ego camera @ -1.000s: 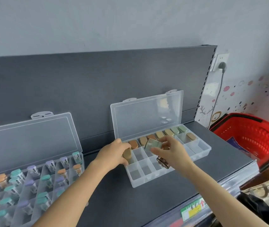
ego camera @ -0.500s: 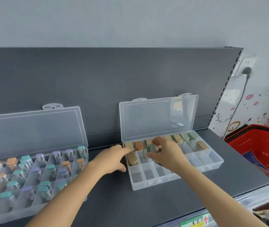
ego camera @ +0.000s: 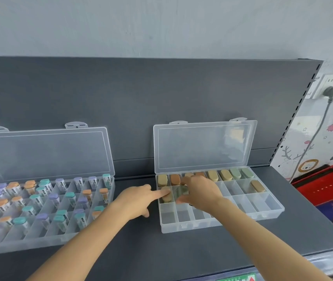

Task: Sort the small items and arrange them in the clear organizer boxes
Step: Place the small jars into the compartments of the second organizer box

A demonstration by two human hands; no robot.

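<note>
Grey shelf (ego camera: 202, 250) holds the right box (ego camera: 222, 222), where your right hand (ego camera: 200, 192) pinches a green piece (ego camera: 180, 192) at the middle row's second cell. Your left hand's (ego camera: 135, 199) straight forefinger rests on the tan piece (ego camera: 166, 196) beside it. Tilted in, the green piece may jam on the divider (ego camera: 173, 199).
</note>
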